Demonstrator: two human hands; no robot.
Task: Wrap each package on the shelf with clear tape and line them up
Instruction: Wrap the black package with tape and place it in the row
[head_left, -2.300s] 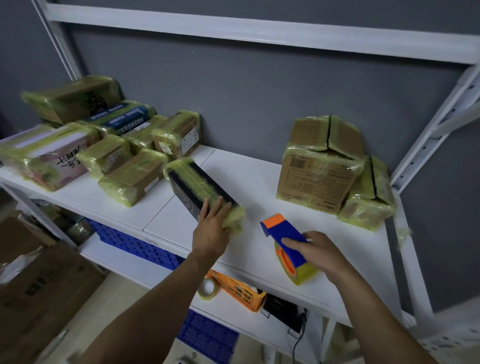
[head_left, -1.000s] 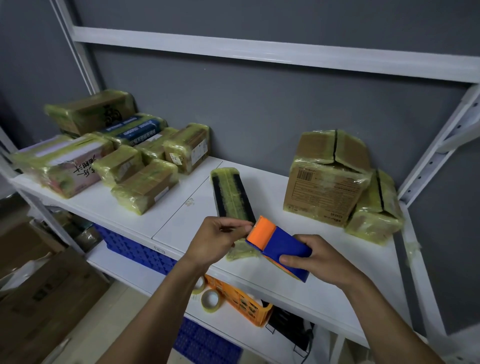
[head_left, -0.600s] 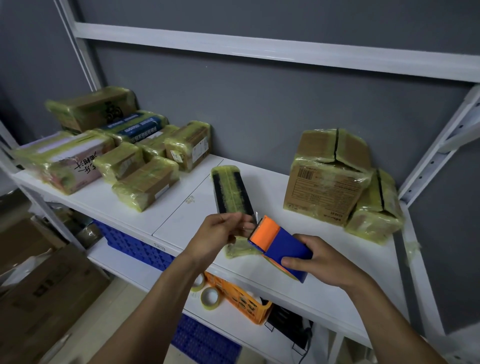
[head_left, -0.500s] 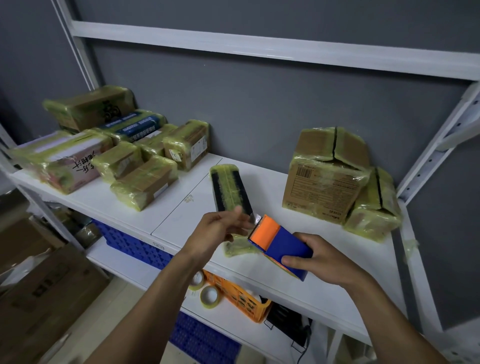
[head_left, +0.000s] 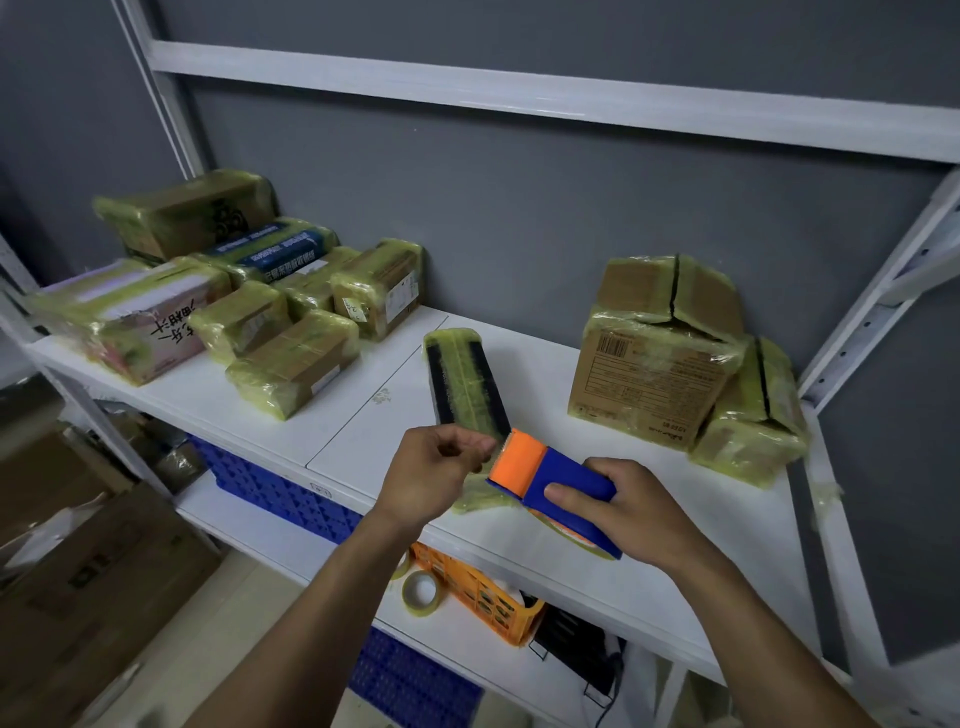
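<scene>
A long black package (head_left: 462, 382) wrapped in yellowish tape lies on the white shelf (head_left: 363, 415), pointing toward me. My right hand (head_left: 618, 512) grips a blue and orange tape dispenser (head_left: 550, 473) just above the package's near end. My left hand (head_left: 431, 473) pinches the tape's free end at the dispenser's orange mouth. Several wrapped packages (head_left: 291, 364) sit grouped at the left. A wrapped cardboard box (head_left: 649, 374) with smaller wrapped ones (head_left: 748, 431) stands at the right against the wall.
A grey wall backs the shelf, and a white upright (head_left: 883, 291) rises at the right. The lower shelf holds an orange basket (head_left: 478, 592), a tape roll (head_left: 422, 593) and blue crates (head_left: 280, 493). Cardboard boxes (head_left: 78, 582) stand on the floor at left.
My left hand left the black package and came to the dispenser's mouth, where it now pinches the tape end. My right hand lifted the dispenser off the shelf and tipped it toward the package.
</scene>
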